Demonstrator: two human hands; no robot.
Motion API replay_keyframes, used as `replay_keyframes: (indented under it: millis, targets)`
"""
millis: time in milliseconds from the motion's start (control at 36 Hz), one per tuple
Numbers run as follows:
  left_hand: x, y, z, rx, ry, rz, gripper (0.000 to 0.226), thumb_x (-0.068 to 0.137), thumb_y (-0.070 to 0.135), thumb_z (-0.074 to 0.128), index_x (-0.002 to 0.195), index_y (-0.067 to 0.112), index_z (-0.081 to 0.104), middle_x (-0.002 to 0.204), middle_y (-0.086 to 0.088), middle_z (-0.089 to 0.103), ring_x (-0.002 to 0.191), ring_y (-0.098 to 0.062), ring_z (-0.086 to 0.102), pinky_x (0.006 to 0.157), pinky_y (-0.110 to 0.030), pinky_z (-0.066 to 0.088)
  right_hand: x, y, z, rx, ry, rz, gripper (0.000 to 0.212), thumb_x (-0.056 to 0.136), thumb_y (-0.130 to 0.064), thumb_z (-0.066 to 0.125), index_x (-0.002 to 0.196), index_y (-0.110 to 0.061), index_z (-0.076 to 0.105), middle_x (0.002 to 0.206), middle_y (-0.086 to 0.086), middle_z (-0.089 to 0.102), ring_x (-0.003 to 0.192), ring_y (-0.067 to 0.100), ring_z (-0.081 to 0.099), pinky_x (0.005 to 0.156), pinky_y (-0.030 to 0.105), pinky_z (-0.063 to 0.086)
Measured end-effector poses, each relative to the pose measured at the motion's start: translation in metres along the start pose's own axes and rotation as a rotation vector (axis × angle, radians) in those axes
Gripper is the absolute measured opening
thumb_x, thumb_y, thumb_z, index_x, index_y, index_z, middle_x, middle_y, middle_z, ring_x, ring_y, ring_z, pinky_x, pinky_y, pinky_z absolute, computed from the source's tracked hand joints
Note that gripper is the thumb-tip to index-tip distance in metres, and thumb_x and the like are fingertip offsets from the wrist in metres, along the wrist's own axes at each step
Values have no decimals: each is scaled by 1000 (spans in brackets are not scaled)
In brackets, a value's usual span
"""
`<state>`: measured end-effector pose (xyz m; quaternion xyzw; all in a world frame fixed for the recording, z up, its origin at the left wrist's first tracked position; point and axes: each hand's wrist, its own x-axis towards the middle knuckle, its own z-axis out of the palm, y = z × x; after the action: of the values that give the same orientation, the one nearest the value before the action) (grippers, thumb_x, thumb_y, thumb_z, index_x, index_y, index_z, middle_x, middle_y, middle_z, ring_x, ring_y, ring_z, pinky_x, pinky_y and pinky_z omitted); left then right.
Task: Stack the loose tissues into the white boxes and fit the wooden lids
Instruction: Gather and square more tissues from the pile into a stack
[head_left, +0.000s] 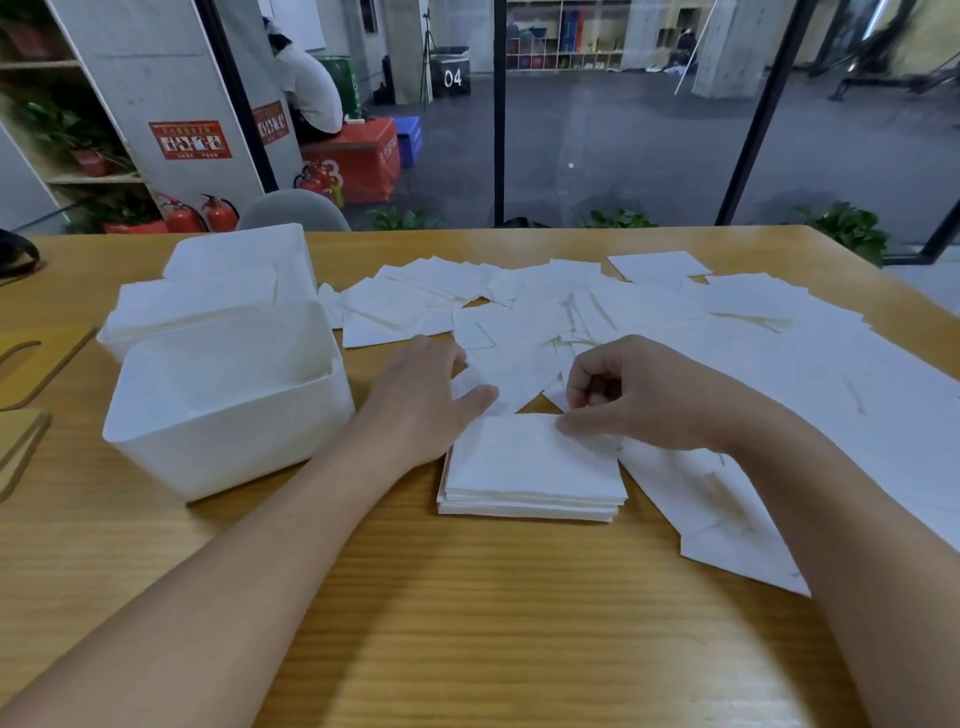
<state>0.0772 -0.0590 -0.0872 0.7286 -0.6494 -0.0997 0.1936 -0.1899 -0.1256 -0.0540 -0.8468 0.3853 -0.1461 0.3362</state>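
Observation:
A neat stack of folded white tissues (530, 470) lies on the wooden table in front of me. My left hand (421, 384) rests flat with spread fingers on loose tissues just beyond the stack's far left corner. My right hand (628, 395) has curled fingers and its thumb presses on the stack's far right edge. Loose tissues (597, 312) cover the table's middle and right. An empty white box (228, 415) stands to the left of the stack. Behind it a second white box (208, 291) is full of tissues. Wooden lids (31, 358) lie at the far left.
The table's near part (467, 623) is bare wood. A dark object (15, 254) sits at the far left edge. Beyond the table are a glass wall, plants, a grey chair back (296, 210) and a seated person further off.

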Motion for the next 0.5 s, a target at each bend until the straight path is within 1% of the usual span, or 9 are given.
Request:
replay_keyframes:
  millis: [56, 139, 194, 250, 306, 361, 417, 472, 500]
  targets:
    - [1, 1, -1, 18, -13, -33, 58, 97, 67, 67, 139, 26, 61, 134, 4, 56, 129, -21, 52, 105, -42, 49, 1, 0, 4, -16, -27, -2, 18, 87, -37, 90, 81, -29, 75, 65, -14, 61, 57, 4, 51, 53, 15, 41]
    - [0, 2, -2, 14, 0, -46, 44, 96, 66, 69, 118, 29, 60, 117, 10, 57, 119, -20, 52, 96, -39, 49, 2, 2, 8, -32, -33, -1, 14, 87, -38, 89, 83, -33, 76, 69, -13, 65, 59, 3, 54, 55, 15, 44]
    - [0, 2, -3, -22, -1, -35, 39, 97, 63, 71, 109, 27, 61, 106, 14, 57, 113, -18, 51, 96, -40, 48, 3, 3, 8, -28, -36, 2, 12, 87, -38, 88, 84, -35, 77, 70, -13, 66, 60, 4, 55, 56, 15, 45]
    - [-1, 2, -3, -87, -16, -21, 34, 99, 57, 72, 103, 24, 64, 99, 15, 59, 112, -18, 51, 97, -40, 46, 3, 3, 8, -22, -39, 3, 11, 87, -39, 88, 85, -37, 77, 71, -13, 66, 60, 3, 55, 56, 15, 45]
    - [-1, 2, -3, -147, -40, -19, 26, 100, 52, 73, 96, 27, 64, 98, 12, 60, 113, -20, 51, 100, -43, 48, 4, 4, 8, -22, -39, -5, 11, 87, -39, 87, 86, -37, 77, 72, -13, 67, 61, 3, 55, 56, 15, 45]
    - [-1, 2, -2, -174, -45, -10, 20, 102, 45, 72, 94, 28, 63, 100, 9, 62, 112, -22, 53, 100, -46, 50, 3, 4, 8, -18, -42, -11, 10, 88, -39, 87, 87, -36, 78, 72, -13, 66, 61, 3, 55, 57, 15, 45]
    - [0, 2, -1, -193, -7, 1, 16, 106, 38, 67, 95, 29, 60, 99, 10, 64, 106, -20, 58, 91, -43, 53, 3, 4, 7, -20, -44, -5, 10, 89, -41, 87, 88, -36, 78, 73, -13, 67, 61, 3, 55, 57, 15, 45]
    - [0, 2, -1, -219, 62, 24, 14, 108, 36, 64, 98, 31, 56, 96, 12, 64, 93, -14, 60, 75, -36, 49, 2, 3, 5, -34, -43, 9, 11, 89, -44, 86, 90, -36, 78, 76, -12, 69, 63, 2, 57, 58, 15, 46]
    - [1, 2, -2, -241, 98, 38, 11, 108, 35, 64, 101, 32, 56, 96, 12, 64, 90, -10, 61, 71, -33, 48, 2, 3, 4, -43, -33, 20, 13, 90, -46, 86, 90, -36, 78, 78, -12, 71, 64, 3, 58, 58, 17, 47]
